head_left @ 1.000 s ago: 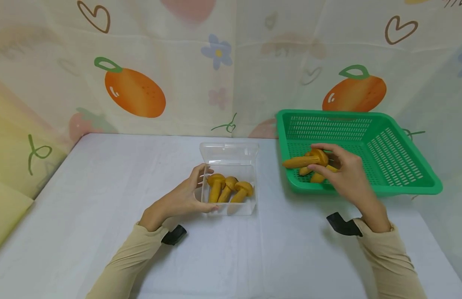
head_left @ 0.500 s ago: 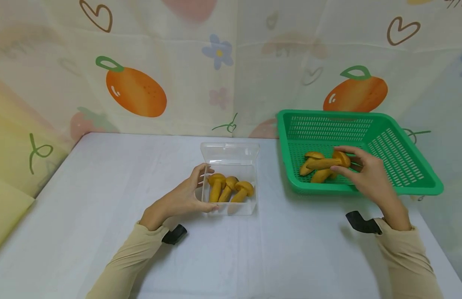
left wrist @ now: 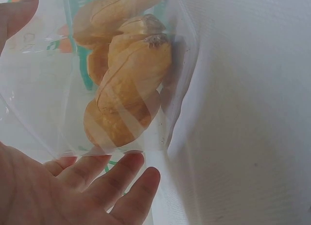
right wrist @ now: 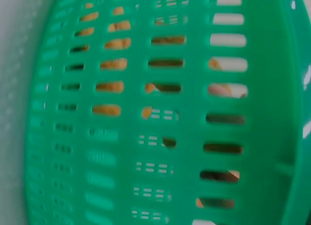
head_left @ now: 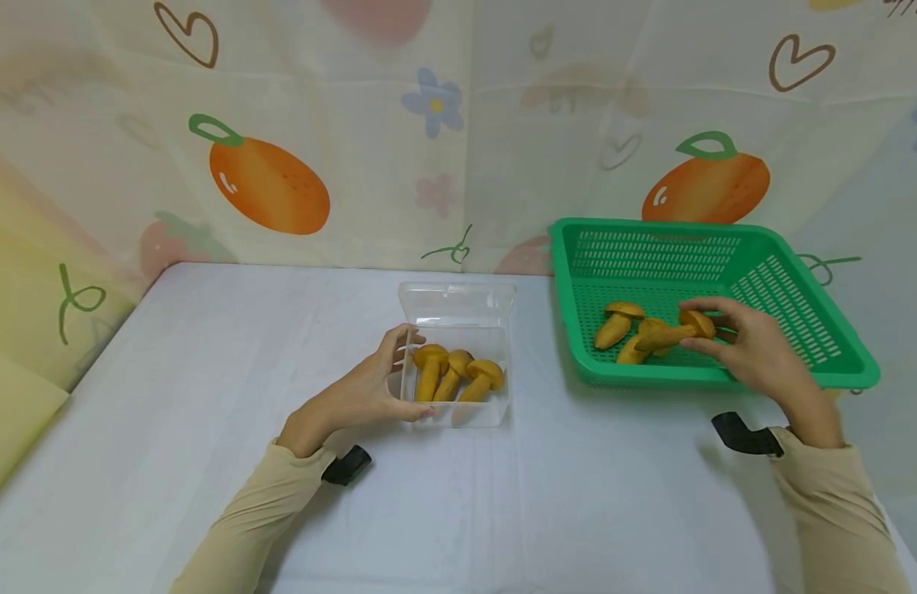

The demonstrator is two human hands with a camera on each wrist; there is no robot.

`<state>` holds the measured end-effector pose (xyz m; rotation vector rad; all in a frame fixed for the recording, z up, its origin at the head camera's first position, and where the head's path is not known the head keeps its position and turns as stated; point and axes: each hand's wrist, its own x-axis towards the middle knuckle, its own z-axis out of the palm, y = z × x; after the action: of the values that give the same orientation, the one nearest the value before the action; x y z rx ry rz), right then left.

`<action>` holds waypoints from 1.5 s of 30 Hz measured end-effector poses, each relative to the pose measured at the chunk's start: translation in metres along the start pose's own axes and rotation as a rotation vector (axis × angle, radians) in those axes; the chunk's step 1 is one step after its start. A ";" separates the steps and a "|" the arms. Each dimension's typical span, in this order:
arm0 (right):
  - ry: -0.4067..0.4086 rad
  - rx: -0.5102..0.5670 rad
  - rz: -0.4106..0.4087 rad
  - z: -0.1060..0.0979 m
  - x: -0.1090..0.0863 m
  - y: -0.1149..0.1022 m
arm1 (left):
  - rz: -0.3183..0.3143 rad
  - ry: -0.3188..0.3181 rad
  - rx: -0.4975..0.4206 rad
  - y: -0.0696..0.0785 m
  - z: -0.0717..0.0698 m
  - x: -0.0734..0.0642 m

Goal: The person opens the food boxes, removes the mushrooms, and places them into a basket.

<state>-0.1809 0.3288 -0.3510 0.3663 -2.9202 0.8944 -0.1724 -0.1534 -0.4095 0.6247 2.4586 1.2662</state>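
My left hand [head_left: 373, 384] holds a clear plastic box [head_left: 479, 417] by its left side, thumb at the front and fingers toward the back. The box's lid [head_left: 457, 304] stands raised at the rear. Inside lie three yellow-brown mushrooms [head_left: 449, 375], seen through the clear wall as mushrooms [left wrist: 129, 79] in the left wrist view. At the right, my right hand [head_left: 755, 346] pinches a mushroom [head_left: 670, 335] by its cap, within the green basket [head_left: 714, 375]. This mushroom overlaps another one in the basket; a separate mushroom [head_left: 614, 326] lies to the left.
A white cloth covers the table [head_left: 280, 322], and a printed curtain [head_left: 518, 165] hangs behind it. The basket's slotted wall [right wrist: 189, 130] fills the right wrist view, with mushrooms partly showing through the slots. Black wrist mounts [head_left: 746, 435] sit at both sleeves.
My right hand has carried the mushroom rightward and slightly lower in the basket, uncovering the mushrooms to its left. My left hand and the box have stayed in place.
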 end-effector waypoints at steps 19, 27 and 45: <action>-0.165 -0.089 -0.025 -0.009 0.008 0.018 | 0.009 -0.003 -0.015 0.001 0.002 -0.002; -0.215 -0.128 0.007 -0.011 0.013 0.021 | 0.016 -0.001 -0.013 0.000 0.001 0.000; -0.233 -0.066 0.049 -0.007 0.017 0.019 | 0.010 0.001 -0.016 0.000 0.001 -0.001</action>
<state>-0.2018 0.3445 -0.3536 0.4232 -3.1744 0.8096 -0.1714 -0.1531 -0.4098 0.6326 2.4468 1.2886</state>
